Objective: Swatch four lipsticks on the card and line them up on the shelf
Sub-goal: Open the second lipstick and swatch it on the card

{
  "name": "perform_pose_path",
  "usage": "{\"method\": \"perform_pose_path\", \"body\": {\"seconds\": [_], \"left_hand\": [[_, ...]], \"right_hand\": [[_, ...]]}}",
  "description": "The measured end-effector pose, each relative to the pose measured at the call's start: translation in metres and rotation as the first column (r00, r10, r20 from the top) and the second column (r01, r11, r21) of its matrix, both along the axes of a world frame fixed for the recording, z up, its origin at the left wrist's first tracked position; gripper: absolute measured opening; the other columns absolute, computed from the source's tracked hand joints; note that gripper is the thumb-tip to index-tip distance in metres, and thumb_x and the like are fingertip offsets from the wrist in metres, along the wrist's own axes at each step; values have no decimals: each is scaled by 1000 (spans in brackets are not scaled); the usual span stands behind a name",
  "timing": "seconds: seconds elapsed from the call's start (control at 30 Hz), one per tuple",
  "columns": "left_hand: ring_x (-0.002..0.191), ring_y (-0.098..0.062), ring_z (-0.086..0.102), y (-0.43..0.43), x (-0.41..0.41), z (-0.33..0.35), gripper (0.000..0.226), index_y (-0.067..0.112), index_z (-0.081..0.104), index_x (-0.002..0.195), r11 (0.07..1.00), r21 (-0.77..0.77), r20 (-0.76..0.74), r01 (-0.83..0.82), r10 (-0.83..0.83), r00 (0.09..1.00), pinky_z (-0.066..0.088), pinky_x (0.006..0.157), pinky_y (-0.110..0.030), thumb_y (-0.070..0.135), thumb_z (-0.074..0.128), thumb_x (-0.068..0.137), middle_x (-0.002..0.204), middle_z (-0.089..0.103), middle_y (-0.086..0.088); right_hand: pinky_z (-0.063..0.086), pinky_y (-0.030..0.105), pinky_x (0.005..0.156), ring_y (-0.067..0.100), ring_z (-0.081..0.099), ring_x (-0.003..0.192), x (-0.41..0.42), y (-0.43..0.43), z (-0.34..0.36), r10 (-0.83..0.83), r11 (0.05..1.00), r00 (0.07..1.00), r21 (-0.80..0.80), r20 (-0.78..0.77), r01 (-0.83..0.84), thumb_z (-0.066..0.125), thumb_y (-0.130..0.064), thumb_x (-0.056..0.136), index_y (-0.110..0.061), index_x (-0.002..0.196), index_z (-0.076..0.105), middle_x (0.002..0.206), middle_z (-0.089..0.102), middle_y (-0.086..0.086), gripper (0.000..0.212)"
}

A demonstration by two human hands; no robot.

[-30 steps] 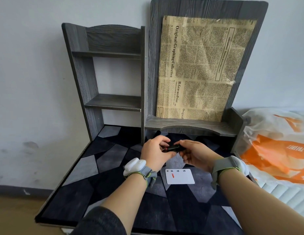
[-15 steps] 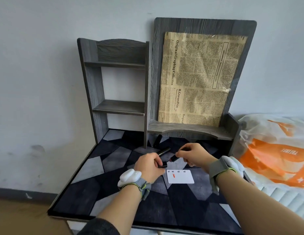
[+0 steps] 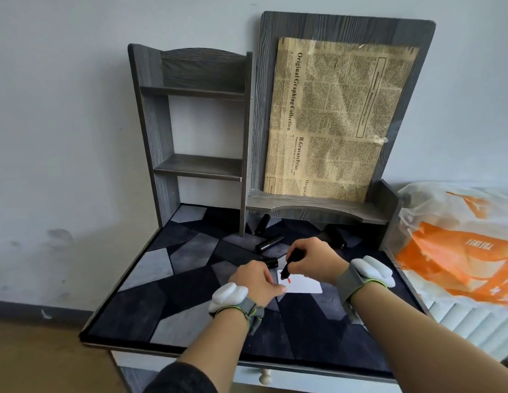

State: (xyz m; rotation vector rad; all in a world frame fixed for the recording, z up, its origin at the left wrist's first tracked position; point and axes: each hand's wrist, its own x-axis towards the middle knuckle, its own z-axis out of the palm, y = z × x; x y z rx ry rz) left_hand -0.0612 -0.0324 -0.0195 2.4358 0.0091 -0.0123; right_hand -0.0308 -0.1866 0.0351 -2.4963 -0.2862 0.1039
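Both hands are bare: the left hand (image 3: 254,282) and the right hand (image 3: 318,260) wear nothing on the fingers. Each wrist carries the same device. The left module (image 3: 228,296) is a white, smooth, puffy shell with two rounded lobes, and sits on a grey fabric left strap (image 3: 251,307) edged with a thin lime-green line. The right module (image 3: 373,269) and right strap (image 3: 350,282) match it. A loose grey strap end hangs under each wrist. The left forearm (image 3: 218,344) ends in a dark charcoal sleeve (image 3: 181,378) at the frame's bottom edge. The right forearm (image 3: 417,336) is uncovered as far as the frame shows.
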Motion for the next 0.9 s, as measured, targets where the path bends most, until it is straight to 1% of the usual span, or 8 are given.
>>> {"method": "perform_pose_path", "body": {"seconds": [0.1,0.2,0.37,0.43,0.57,0.7,0.83,0.9], "left_hand": [[75,-15,64,-1,3,2,28,25,58,66,1000,-15,-40,-9,9,999,47,61,-26,47,75,63,76,68,7],[73,-15,63,-1,4,4,27,25,59,66,1000,-26,-61,-8,7,998,43,58,-24,45,76,62,76,67,6],[73,-14,64,-1,4,5,27,24,58,64,999,-38,-72,-12,10,997,42,56,-23,44,76,60,76,68,6],[73,-14,64,-1,4,5,27,24,58,64,999,-40,-75,-11,8,997,43,58,-23,44,76,61,77,70,5],[75,-14,64,0,4,6,26,24,59,64,999,-47,-86,-8,3,996,44,59,-23,43,76,62,76,69,6],[73,-13,63,0,3,6,26,25,58,63,999,-49,-87,-4,-1,996,42,58,-23,42,77,63,74,66,8],[72,-13,62,-1,2,8,27,25,57,61,999,-50,-81,-6,2,997,40,56,-22,42,76,64,72,65,9],[73,-13,63,-1,2,8,27,25,56,61,999,-49,-81,-7,3,997,41,58,-23,43,76,64,73,66,7]], "right_hand": [[51,26,65,6,54,59,1,3,-2,16,999,1000,-32,11,-16,72,-19,67,-20,82,69,69,62,-8,15],[48,23,66,10,56,68,2,3,-4,18,998,999,-61,30,-16,71,-20,67,-20,84,71,75,65,-6,17],[52,28,70,12,56,67,2,4,-6,18,997,1000,-80,12,-17,71,-19,66,-17,84,72,76,66,-3,17],[51,29,68,12,55,65,3,5,-7,16,997,1000,-79,13,-15,71,-18,67,-17,83,72,76,66,-2,17],[52,30,69,15,57,70,5,5,-10,-2,996,999,-87,39,6,72,-19,67,-19,82,69,77,66,-1,15],[53,33,70,16,58,72,7,6,-11,-17,994,998,-102,56,23,73,-21,68,-17,85,70,79,66,-1,18],[55,34,72,18,61,75,8,7,-10,-27,994,999,-103,44,31,73,-22,67,-16,85,70,82,69,2,19],[55,35,71,17,60,72,8,7,-11,-24,994,999,-102,23,26,72,-23,67,-17,81,70,82,71,4,16]]}}
